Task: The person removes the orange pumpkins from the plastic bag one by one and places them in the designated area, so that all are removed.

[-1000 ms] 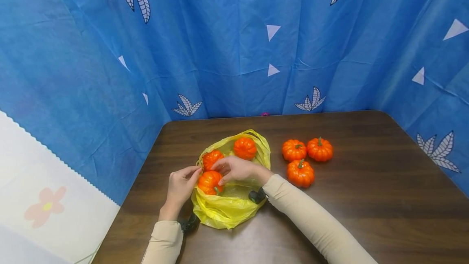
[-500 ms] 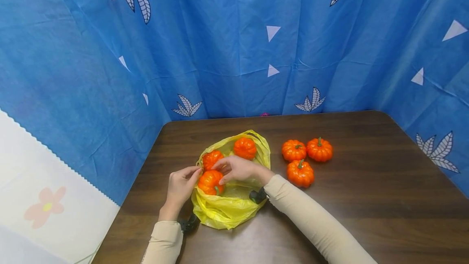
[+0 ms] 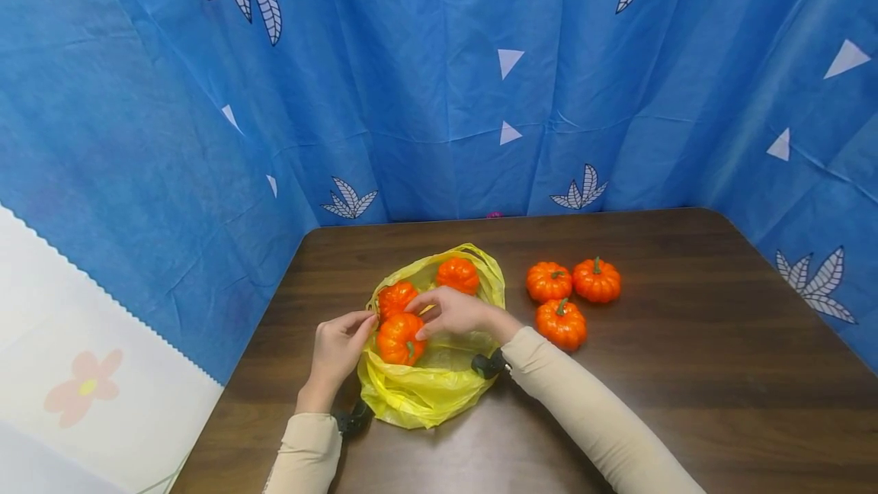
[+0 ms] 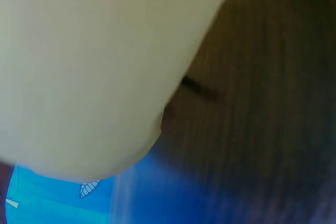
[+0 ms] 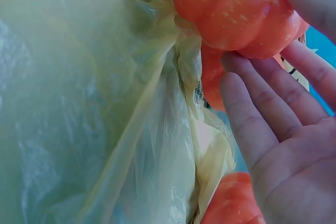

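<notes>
A yellow plastic bag (image 3: 424, 396) lies with its mouth spread open on the table, several orange toy pumpkins within it. My left hand (image 3: 334, 353) pinches the bag's left rim. Thumb and fingers of my right hand (image 3: 458, 312) grip the nearest pumpkin (image 3: 401, 339), which is tilted with its green stem toward the lower right. Seen from the right wrist, that pumpkin (image 5: 236, 11) rests between the thumb and the fingers below. A second pumpkin (image 3: 396, 299) sits just behind it, and a third pumpkin (image 3: 457, 274) at the bag's back. Only sleeve and table fill the left wrist view.
To the right of the bag, three more orange pumpkins (image 3: 562, 324) stand in a cluster on the dark wooden table (image 3: 686, 372). A blue patterned curtain (image 3: 439, 97) hangs behind and around the table. White cloth with a flower print (image 3: 85, 387) is at the left.
My right hand has shifted slightly to the right, and the nearest pumpkin has moved a little right and turned with it. The left hand stays at the bag's rim.
</notes>
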`<state>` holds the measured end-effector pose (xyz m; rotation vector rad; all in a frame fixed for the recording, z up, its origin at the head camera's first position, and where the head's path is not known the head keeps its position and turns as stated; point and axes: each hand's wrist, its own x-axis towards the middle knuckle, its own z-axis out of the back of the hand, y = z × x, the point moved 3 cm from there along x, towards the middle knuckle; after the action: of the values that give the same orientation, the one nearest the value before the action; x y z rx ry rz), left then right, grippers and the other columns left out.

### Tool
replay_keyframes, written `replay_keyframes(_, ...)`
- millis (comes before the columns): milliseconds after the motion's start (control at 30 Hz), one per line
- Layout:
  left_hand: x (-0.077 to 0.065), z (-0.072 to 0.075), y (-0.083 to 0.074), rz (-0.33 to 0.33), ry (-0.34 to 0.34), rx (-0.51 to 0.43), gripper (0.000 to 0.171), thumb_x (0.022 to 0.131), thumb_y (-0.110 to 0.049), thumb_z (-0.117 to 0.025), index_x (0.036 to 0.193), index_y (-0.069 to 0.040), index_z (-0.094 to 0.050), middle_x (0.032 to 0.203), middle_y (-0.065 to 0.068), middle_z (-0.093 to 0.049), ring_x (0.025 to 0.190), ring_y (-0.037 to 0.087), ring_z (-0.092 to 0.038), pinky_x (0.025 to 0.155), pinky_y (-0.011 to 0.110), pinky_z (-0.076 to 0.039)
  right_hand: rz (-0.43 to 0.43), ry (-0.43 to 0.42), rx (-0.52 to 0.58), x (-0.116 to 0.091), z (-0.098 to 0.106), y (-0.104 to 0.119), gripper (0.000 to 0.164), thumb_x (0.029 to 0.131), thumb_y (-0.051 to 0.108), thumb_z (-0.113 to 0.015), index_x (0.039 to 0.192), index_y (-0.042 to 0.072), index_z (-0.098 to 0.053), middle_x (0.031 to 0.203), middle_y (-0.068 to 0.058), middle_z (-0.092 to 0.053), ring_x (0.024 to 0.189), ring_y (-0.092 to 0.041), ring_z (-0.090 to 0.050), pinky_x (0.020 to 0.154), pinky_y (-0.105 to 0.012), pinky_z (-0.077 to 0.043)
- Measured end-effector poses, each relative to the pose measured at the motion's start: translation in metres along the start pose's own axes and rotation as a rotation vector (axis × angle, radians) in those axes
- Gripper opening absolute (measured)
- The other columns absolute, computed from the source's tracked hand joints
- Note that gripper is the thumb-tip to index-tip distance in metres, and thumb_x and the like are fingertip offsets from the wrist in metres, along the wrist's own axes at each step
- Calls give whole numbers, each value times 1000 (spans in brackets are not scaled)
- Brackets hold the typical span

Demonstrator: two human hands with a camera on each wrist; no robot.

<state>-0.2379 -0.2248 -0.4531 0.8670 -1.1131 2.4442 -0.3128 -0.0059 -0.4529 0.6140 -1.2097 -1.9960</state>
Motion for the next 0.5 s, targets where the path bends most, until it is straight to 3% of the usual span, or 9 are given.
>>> replay_keyframes(500,0,-1,1,-13,0,13,8,82,-1,-79,90,-2,-79,87,12,-78,74,21,-75,75,1,-48,4,-64,-9,-9,5,1,43,87,17,-79,127,9,-67,127,-6,-68,114,-25,-69,94,-32,-58)
